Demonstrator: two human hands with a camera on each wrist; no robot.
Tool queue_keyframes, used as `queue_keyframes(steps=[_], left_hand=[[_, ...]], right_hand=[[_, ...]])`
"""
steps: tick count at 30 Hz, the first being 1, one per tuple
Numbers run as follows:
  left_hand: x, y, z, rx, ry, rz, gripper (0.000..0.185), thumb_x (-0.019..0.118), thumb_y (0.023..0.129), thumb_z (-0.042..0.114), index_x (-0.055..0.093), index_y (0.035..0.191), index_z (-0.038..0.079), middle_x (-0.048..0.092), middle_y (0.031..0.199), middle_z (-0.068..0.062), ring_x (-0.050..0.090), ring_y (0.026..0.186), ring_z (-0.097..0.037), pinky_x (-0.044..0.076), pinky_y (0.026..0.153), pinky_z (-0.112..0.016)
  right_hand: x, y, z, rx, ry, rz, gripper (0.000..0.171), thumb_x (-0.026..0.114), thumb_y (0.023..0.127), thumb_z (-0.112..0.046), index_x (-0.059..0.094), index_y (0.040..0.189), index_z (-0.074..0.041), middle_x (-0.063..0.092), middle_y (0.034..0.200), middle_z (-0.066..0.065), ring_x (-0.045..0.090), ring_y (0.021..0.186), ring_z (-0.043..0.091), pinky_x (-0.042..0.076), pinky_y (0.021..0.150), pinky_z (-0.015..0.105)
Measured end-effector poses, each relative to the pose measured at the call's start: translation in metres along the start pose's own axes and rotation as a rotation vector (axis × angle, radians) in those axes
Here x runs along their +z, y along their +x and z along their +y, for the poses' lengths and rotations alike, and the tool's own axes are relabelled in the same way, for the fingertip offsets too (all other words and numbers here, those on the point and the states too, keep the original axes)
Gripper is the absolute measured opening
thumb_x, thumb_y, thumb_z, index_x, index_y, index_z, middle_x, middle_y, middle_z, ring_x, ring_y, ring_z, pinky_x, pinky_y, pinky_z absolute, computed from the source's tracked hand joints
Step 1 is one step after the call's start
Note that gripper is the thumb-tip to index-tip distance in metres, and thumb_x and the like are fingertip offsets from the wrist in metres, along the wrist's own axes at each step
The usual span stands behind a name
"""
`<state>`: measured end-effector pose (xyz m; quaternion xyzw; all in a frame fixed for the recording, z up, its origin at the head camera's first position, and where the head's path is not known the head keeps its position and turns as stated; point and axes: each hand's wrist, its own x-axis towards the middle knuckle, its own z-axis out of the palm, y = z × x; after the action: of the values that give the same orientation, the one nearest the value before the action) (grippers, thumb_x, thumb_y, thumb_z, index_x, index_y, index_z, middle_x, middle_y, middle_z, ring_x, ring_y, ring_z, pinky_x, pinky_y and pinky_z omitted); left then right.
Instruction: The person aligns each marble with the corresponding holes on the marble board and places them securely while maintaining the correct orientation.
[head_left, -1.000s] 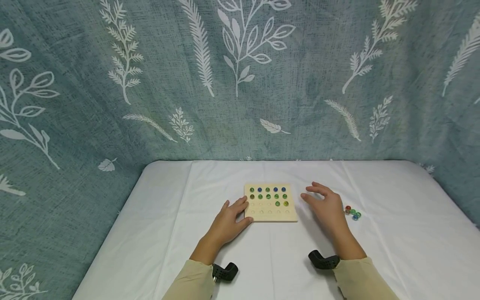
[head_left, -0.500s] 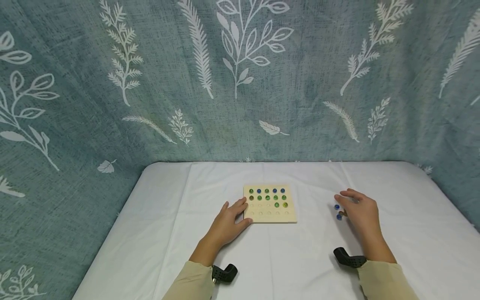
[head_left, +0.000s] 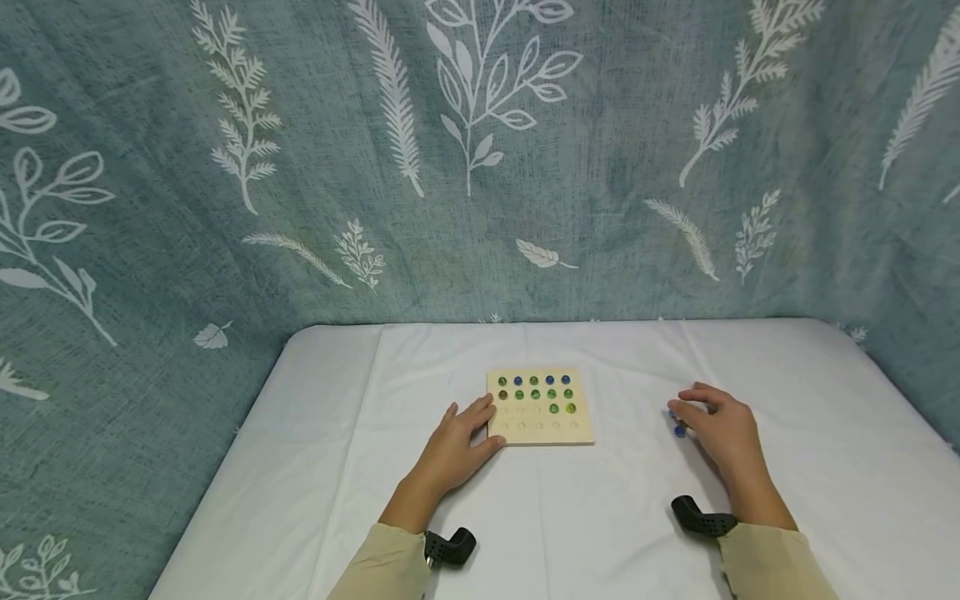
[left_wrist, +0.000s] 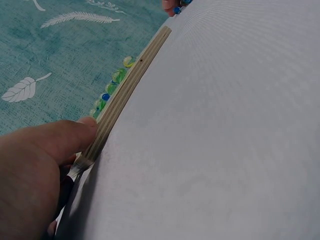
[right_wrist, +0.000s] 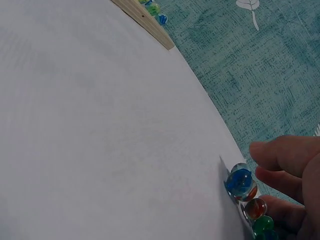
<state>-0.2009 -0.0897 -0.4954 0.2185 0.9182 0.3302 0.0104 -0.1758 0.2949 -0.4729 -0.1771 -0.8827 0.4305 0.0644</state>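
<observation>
Left hand (head_left: 455,443): fingers spread, resting on left edge of wooden board (head_left: 530,417) | Right hand (head_left: 725,432): fingers bent at loose marbles (right_wrist: 256,209), right of board; pinching one, cannot tell | Advice: fingertips only, board steady, lest neighbouring marbles roll.

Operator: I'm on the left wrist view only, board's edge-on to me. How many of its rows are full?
Observer: Two. In the head view, the board has its two far rows full of marbles.
Operator: And the third row from the back?
Observer: Just two in it, both at its right end.
Operator: Right hand is barely in my frame, next to blue marbles. Any other colours there?
Observer: Yes. The right wrist view shows a green marble beside that hand too.
</observation>
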Motion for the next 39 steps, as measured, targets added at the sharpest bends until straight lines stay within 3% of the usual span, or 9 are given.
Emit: queue_keyframes(steps=[17,39], left_hand=[[-0.0001,0.0002,-0.0009,-0.004,-0.007,-0.003,0.061,0.065,0.094,0.040,0.048,0.147,0.013,0.039,0.156,0.005,0.035,0.145,-0.012,0.011,0.127,-0.041],[0.0000,-0.0002,-0.0006,-0.002,-0.004,-0.003,0.061,0.064,0.094,0.039,0.048,0.147,0.014,0.038,0.156,0.005,0.034,0.145,-0.012,0.011,0.127,-0.040]], right_hand=[[0.0041,-0.0005,0.0011,-0.094,-0.106,0.020,0.036,0.068,0.092,-0.028,0.068,0.109,0.004,0.041,0.150,0.027,0.036,0.137,0.051,0.036,0.108,0.064],[0.0048,-0.0022,0.0001,-0.101,-0.145,-0.001,0.038,0.070,0.090,-0.029,0.070,0.105,0.005,0.038,0.151,0.027,0.031,0.139,0.051,0.030,0.112,0.065]])
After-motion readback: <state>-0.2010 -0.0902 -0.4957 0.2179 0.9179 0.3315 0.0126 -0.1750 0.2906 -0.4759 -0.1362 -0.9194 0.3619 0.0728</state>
